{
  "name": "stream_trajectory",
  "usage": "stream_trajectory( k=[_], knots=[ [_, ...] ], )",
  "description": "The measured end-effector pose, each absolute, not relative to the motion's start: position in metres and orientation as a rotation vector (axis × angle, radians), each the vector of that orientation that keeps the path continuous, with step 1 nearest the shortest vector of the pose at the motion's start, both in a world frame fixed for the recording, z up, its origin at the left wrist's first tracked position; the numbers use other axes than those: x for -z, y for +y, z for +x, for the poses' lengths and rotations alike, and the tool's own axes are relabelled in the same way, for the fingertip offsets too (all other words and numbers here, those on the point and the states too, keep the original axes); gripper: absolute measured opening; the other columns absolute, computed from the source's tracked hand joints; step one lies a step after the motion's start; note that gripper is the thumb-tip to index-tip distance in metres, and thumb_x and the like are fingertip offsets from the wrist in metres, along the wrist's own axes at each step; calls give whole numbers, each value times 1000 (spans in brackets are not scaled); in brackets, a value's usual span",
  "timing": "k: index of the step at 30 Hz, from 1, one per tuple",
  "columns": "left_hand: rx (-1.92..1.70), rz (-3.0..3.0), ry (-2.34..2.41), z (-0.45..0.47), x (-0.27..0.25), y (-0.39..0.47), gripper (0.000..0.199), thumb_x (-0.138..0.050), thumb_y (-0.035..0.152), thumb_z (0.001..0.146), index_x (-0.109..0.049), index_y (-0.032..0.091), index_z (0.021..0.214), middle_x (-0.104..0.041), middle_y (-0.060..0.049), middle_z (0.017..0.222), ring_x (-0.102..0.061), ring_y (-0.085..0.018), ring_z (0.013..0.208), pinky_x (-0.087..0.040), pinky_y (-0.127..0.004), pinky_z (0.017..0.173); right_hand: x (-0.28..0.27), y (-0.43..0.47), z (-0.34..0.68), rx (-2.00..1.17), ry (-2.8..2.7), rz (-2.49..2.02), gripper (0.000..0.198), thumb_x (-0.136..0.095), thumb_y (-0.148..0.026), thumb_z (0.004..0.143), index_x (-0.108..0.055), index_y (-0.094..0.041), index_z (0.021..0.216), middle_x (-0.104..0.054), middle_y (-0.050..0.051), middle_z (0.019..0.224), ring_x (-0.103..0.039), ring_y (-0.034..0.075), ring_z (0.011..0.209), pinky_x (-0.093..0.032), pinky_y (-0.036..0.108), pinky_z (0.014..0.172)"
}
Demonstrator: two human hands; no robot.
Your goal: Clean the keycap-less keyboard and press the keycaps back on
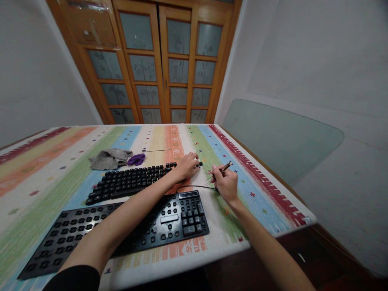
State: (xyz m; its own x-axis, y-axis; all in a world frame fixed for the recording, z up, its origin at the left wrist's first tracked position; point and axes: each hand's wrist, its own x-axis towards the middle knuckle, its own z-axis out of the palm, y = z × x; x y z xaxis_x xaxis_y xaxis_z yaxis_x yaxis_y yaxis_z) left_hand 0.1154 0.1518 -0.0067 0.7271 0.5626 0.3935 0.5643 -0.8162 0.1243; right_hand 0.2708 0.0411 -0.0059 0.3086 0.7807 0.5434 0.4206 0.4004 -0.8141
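My left hand (187,166) reaches across the keyboard, fingers bent and apart. Its fingertips are at a small black keycap (200,163), at the right end of the loose caps; I cannot tell whether they touch it. In my closed right hand (226,182) is a slim dark keycap puller (226,166), with thin wire loops seen faintly left of the fist. Below my left forearm lies a black keyboard (145,239), mostly stripped of caps; its number pad (191,218) still carries several. Removed keycaps (124,182) stand in rows behind it.
A grey cloth (109,159) and a purple cloth (137,159) lie behind the keycaps. Farther back is a thin rod (157,150). The keyboard's cable (194,186) runs toward my right hand. A striped cloth covers the table (39,173), its right edge past my right forearm.
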Motion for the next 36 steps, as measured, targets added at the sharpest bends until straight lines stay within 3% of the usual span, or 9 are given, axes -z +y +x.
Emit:
stream_trajectory(
  k=[36],
  knots=[
    [494, -2819, -969, 113, 11, 154, 18, -61, 28, 93, -74, 16, 98, -62, -10, 111, -55, -25, 103, -47, -38, 91, 6, 38, 268, -336, -1358, -1189, 46, -58, -53, 89, -59, -19, 59, -58, -1, 43, -53, 12, 35, -41, 23, 43]
  ],
)
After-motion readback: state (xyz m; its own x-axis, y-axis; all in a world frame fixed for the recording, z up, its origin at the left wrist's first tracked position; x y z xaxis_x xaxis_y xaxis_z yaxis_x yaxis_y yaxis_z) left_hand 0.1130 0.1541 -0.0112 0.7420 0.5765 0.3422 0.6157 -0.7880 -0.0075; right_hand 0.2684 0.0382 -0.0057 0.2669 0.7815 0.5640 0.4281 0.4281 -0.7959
